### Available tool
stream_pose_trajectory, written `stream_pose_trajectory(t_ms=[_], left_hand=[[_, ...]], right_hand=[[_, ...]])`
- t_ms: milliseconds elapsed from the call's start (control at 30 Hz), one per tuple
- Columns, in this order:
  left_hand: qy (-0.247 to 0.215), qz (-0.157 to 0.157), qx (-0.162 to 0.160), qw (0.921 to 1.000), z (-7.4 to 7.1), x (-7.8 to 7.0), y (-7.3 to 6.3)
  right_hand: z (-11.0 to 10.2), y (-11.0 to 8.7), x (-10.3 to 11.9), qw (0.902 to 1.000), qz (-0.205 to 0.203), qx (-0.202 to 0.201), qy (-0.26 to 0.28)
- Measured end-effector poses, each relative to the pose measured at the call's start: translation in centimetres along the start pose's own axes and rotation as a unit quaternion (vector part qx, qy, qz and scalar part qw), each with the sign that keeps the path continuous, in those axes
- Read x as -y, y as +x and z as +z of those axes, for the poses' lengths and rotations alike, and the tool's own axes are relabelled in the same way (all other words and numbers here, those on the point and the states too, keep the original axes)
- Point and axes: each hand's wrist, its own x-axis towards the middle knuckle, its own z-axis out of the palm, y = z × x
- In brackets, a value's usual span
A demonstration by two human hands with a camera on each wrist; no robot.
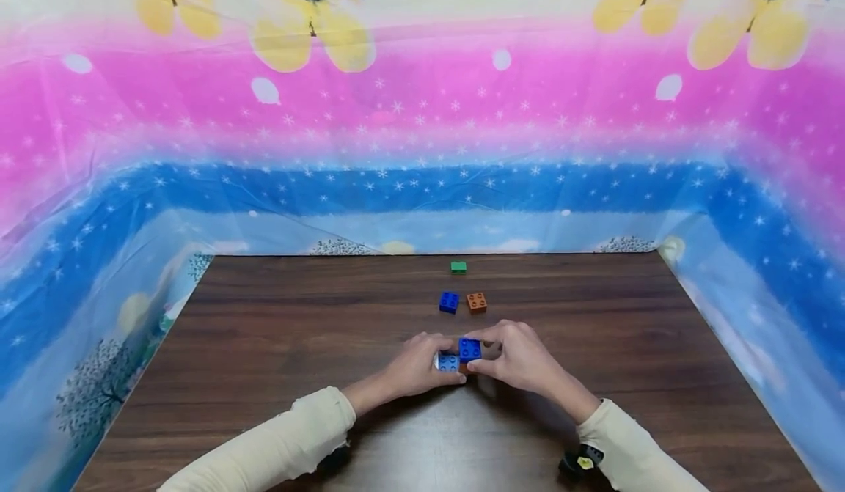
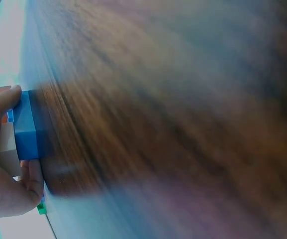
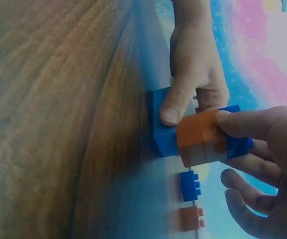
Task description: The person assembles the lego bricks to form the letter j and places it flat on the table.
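Note:
My left hand [image 1: 417, 364] grips a light blue toy building brick [image 1: 448, 362] low over the table, its thumb pressed on the near side. A white brick [image 2: 7, 149] sits against the light blue one, partly covered by the fingers. My right hand [image 1: 521, 360] pinches a dark blue brick [image 1: 470, 350] between thumb and fingers. Below that brick two orange bricks [image 3: 199, 139] are stacked in line with it, as the right wrist view shows. The lower orange brick is right at the light blue brick's side. The right hand's other fingers are loosely bent.
Beyond the hands, another dark blue brick [image 1: 449, 302] and an orange brick [image 1: 477, 302] lie side by side on the brown wooden table [image 1: 297, 316]. Farther back is a green brick [image 1: 458, 267]. A printed cloth [image 1: 422, 184] encloses the table's back and sides.

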Motion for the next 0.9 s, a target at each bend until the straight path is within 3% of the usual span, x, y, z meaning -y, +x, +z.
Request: stream_pose_trajectory(t_ms=[433, 633, 900], left_hand=[[-0.005, -0.002, 0.001, 1.0, 0.1, 0.2, 0.0], [-0.004, -0.006, 0.002, 1.0, 0.0, 0.0, 0.0], [0.003, -0.005, 0.004, 1.0, -0.1, -0.1, 0.0]], right_hand=[[-0.2, -0.2, -0.9, 0.9966, -0.012, 0.016, 0.079], [-1.3, 0.1, -0.8, 0.9953, -0.03, -0.012, 0.091], [-2.5, 0.9, -1.4, 0.9953, -0.018, -0.056, 0.077]])
